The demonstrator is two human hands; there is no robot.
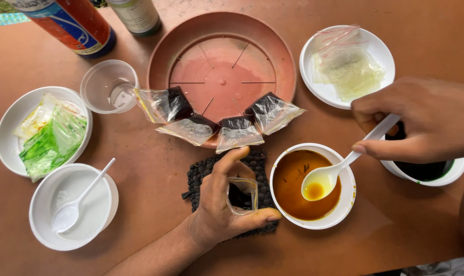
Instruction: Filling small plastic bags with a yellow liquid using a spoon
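Left hand (219, 204) fingers pinch an open bag (242, 194), right hand (421, 120) grips a spoon (326, 176) over amber liquid in a bowl (344, 204), filled bags (222, 120) lining the saucer (165, 46) behind.

small clear pouch (242, 195) held open; white spoon (328, 174) carrying amber liquid.

A brown table (406, 225) carries white bowls (314, 217), a terracotta saucer (283, 61), a clear cup (101, 84) and bottles (73, 23).

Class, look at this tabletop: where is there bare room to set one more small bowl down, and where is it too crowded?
Bare brown table lies at the lower right, beyond the white bowl of amber liquid, and at the lower middle between the white bowl holding a spoon and the left hand. The middle is crowded: filled plastic pouches overlap the terracotta saucer.
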